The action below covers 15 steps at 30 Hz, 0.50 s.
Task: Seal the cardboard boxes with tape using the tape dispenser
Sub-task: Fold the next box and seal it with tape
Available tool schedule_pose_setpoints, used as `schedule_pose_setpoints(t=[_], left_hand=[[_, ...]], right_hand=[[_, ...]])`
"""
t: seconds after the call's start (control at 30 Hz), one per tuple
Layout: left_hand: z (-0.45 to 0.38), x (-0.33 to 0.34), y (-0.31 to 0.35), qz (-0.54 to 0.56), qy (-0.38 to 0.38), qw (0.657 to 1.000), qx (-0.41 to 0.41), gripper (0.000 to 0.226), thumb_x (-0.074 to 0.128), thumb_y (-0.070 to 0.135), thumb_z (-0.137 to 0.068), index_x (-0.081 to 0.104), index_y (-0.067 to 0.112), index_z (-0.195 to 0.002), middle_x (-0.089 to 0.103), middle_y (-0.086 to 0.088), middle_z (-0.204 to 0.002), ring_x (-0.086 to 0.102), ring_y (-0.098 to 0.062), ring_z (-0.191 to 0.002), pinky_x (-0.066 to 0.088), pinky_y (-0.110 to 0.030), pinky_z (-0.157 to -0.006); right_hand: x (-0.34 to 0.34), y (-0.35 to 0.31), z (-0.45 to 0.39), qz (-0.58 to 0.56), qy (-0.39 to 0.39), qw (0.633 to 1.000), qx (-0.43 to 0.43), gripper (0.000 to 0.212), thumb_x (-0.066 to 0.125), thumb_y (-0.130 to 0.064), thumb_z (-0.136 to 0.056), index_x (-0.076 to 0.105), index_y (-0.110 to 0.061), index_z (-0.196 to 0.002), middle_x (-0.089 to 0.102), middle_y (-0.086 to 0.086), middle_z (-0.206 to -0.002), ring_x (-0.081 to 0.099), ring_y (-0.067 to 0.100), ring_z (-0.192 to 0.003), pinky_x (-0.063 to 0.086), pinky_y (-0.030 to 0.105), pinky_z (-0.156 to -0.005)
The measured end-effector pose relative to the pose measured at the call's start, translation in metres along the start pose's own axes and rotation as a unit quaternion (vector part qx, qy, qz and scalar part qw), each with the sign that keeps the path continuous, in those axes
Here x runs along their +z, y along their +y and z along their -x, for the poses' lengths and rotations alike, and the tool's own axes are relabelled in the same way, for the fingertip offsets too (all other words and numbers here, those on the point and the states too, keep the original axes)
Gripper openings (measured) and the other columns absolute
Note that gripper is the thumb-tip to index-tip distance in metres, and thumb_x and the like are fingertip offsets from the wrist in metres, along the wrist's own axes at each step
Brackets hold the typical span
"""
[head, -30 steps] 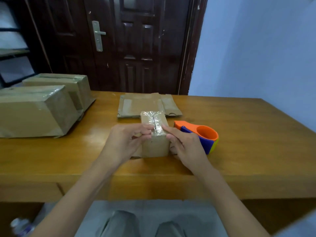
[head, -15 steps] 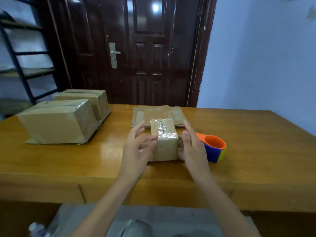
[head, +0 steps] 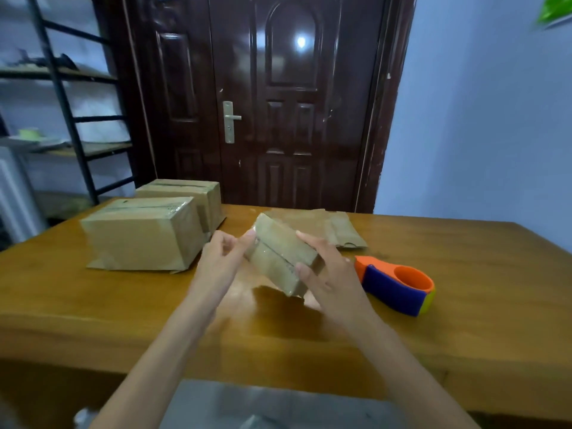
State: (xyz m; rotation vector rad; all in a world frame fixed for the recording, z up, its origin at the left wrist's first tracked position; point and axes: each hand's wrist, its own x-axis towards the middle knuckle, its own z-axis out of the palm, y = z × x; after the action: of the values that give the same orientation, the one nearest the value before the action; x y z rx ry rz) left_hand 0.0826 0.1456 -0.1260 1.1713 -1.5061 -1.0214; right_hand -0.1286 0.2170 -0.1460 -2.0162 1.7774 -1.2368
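Behind the wooden table [head: 464, 305] stands a dark panelled door [head: 278, 119], with a black shelf rack [head: 71, 119] to the left. Between both hands, lifted off the tabletop and tilted, is the small taped box [head: 280, 255]. The right hand [head: 328, 274] grips its right side, thumb on the near edge and fingers along the top; the left hand [head: 221, 261] pinches its left end with the fingertips. Just right of the right hand lies the orange-and-blue tape dispenser [head: 399, 286]. Two larger sealed boxes [head: 145, 233] sit to the left, flattened cardboard [head: 334, 227] beyond

A room in a home, used for packing: a dark panelled door [head: 278, 119], blue wall [head: 479, 134], metal shelving [head: 68, 113], and a wooden table [head: 464, 320] holding taped boxes [head: 142, 233].
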Motion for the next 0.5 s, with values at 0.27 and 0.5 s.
schedule_pose_setpoints(t=[0.27, 0.5], left_hand=[[0.021, -0.070, 0.004, -0.035, 0.078, 0.994, 0.069, 0.060, 0.069, 0.067, -0.076, 0.052, 0.031, -0.120, 0.064, 0.013, -0.121, 0.060, -0.003, -0.112, 0.052, -0.029, -0.082], [0.025, -0.158, -0.025, -0.132, 0.191, 0.971, 0.062, 0.062, 0.075, 0.043, -0.090, 0.052, 0.027, -0.145, 0.057, 0.012, -0.127, 0.056, -0.011, -0.117, 0.054, -0.029, -0.086]], right_hand=[[0.036, -0.055, -0.049, -0.214, -0.067, 0.973, 0.051, 0.039, 0.036, -0.049, -0.111, 0.050, -0.042, -0.147, 0.053, -0.025, -0.137, 0.045, -0.018, -0.121, 0.042, 0.015, -0.094], [0.121, -0.106, -0.090, -0.254, -0.165, 0.953, 0.010, 0.045, 0.038, -0.054, -0.110, 0.051, -0.033, -0.148, 0.057, -0.019, -0.142, 0.051, -0.001, -0.132, 0.043, 0.029, -0.111]])
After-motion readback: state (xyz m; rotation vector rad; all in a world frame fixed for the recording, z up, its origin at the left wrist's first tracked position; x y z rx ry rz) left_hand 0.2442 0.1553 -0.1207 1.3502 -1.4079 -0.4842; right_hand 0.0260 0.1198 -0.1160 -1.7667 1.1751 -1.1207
